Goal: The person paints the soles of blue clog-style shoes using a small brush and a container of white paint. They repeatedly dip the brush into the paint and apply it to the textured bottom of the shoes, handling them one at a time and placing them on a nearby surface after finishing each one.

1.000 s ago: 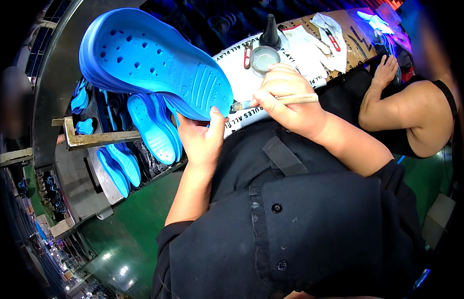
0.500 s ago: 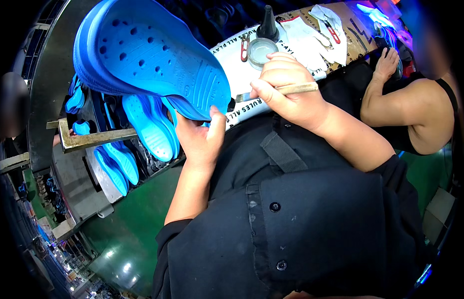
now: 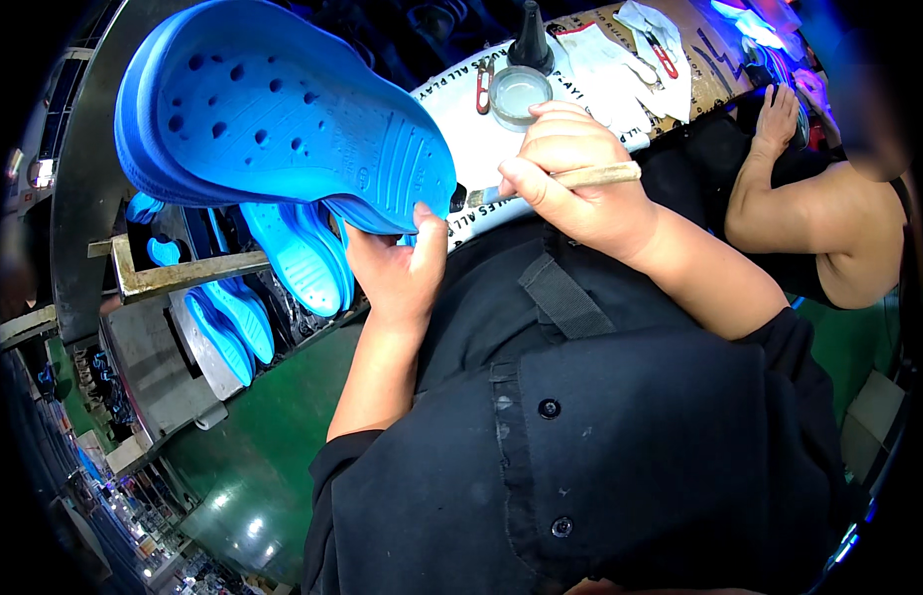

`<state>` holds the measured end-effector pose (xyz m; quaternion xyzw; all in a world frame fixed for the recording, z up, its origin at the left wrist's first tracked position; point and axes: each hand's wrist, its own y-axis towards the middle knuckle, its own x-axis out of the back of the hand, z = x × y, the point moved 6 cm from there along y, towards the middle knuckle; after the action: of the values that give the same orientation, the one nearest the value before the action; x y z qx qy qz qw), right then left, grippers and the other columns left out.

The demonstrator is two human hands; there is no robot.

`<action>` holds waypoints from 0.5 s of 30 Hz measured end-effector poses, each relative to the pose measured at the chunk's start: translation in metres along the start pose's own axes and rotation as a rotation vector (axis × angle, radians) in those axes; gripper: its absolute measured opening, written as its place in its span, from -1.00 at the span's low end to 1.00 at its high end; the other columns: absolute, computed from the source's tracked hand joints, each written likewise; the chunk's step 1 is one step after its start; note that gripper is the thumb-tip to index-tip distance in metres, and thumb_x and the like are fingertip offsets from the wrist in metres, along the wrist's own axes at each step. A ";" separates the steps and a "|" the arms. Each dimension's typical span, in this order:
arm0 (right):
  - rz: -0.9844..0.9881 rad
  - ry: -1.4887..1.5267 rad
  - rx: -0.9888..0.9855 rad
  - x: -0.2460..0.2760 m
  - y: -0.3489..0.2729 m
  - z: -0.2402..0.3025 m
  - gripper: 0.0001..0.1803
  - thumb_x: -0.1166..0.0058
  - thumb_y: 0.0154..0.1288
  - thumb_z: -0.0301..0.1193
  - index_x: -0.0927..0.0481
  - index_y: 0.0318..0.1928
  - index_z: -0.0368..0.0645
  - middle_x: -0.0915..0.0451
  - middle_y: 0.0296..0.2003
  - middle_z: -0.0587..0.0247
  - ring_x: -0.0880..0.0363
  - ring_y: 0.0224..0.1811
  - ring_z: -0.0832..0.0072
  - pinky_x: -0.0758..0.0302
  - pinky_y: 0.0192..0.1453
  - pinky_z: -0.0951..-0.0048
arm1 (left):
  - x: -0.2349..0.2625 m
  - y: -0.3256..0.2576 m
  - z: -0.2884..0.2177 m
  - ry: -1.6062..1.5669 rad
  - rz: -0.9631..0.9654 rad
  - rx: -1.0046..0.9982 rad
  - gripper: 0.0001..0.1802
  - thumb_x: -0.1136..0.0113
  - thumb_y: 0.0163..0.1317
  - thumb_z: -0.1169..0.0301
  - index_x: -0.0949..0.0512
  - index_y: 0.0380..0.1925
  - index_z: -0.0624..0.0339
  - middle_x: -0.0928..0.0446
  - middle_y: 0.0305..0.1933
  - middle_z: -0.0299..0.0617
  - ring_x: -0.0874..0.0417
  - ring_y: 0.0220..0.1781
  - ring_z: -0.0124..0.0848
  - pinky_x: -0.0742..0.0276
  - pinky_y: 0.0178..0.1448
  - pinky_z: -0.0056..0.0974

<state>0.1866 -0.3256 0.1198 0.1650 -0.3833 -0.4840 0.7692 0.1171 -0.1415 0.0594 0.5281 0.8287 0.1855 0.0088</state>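
A large blue shoe sole [image 3: 273,109] with several small holes is held up at the left. My left hand [image 3: 397,268] grips its narrow end, with the thumb on the rim and the other fingers underneath, partly hidden. In my right hand [image 3: 580,183] is a flat brush [image 3: 595,176] with a pale wooden handle, pinched between thumb and fingers. Its dark bristles are at the edge of the sole's narrow end; whether they touch it I cannot tell. Beyond my right hand a round clear dish [image 3: 521,96] stands on the white-covered bench [image 3: 451,94].
A black cone-shaped bottle [image 3: 530,45], red thread snips [image 3: 484,89] and white gloves [image 3: 590,64] lie around the dish. More blue soles [image 3: 298,263] rest below, beside a metal frame [image 3: 188,275]. At the right sits a co-worker [image 3: 828,208], one hand on the bench.
The sole has tilted and shifted slightly left in my left hand. The brush has moved a little to the right, its bristles still by the sole's edge.
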 end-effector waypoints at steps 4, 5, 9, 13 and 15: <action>-0.034 0.041 -0.009 0.000 0.003 0.002 -0.74 -0.10 0.21 -0.36 -0.59 -0.60 -0.16 -0.53 -0.65 0.33 -0.47 -0.57 0.41 -0.31 -0.30 0.42 | -0.004 0.000 -0.001 0.034 0.038 -0.061 -0.56 -0.08 0.12 0.64 -0.20 0.00 0.34 -0.48 -0.22 -0.03 -0.60 -0.36 -0.36 -0.60 -0.24 -0.30; -0.048 0.056 -0.001 -0.001 0.004 0.003 -0.74 -0.11 0.21 -0.35 -0.59 -0.60 -0.16 -0.53 -0.65 0.33 -0.46 -0.57 0.40 -0.31 -0.30 0.42 | -0.004 0.000 -0.001 0.028 0.035 -0.066 -0.55 -0.09 0.11 0.64 -0.20 0.00 0.34 -0.48 -0.21 -0.03 -0.60 -0.35 -0.36 -0.60 -0.24 -0.30; -0.022 0.021 0.027 -0.007 0.004 0.007 -0.73 -0.11 0.20 -0.36 -0.57 -0.62 -0.17 -0.54 -0.65 0.32 -0.47 -0.56 0.39 -0.31 -0.30 0.42 | -0.005 0.000 -0.004 0.034 0.034 -0.135 -0.54 -0.10 0.11 0.65 -0.20 0.01 0.34 -0.48 -0.18 -0.04 -0.60 -0.31 -0.36 -0.62 -0.20 -0.31; 0.033 -0.009 0.013 -0.006 -0.001 0.004 -0.72 -0.11 0.20 -0.37 -0.55 -0.63 -0.17 -0.54 -0.65 0.31 -0.49 -0.55 0.39 -0.32 -0.30 0.42 | -0.001 -0.001 -0.002 0.016 -0.031 -0.099 -0.56 -0.15 0.01 0.65 -0.27 -0.07 0.38 -0.52 -0.25 -0.09 -0.60 -0.32 -0.41 -0.55 -0.19 -0.35; 0.035 0.006 0.006 -0.006 -0.001 0.003 -0.72 -0.10 0.21 -0.37 -0.55 -0.63 -0.17 -0.53 -0.65 0.31 -0.49 -0.55 0.39 -0.32 -0.30 0.42 | 0.001 -0.002 -0.001 -0.015 -0.062 -0.064 -0.57 -0.18 -0.04 0.65 -0.31 -0.12 0.39 -0.54 -0.29 -0.12 -0.59 -0.33 -0.44 -0.51 -0.19 -0.38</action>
<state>0.1825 -0.3207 0.1190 0.1619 -0.3853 -0.4690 0.7781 0.1151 -0.1420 0.0601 0.5028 0.8382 0.2078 0.0376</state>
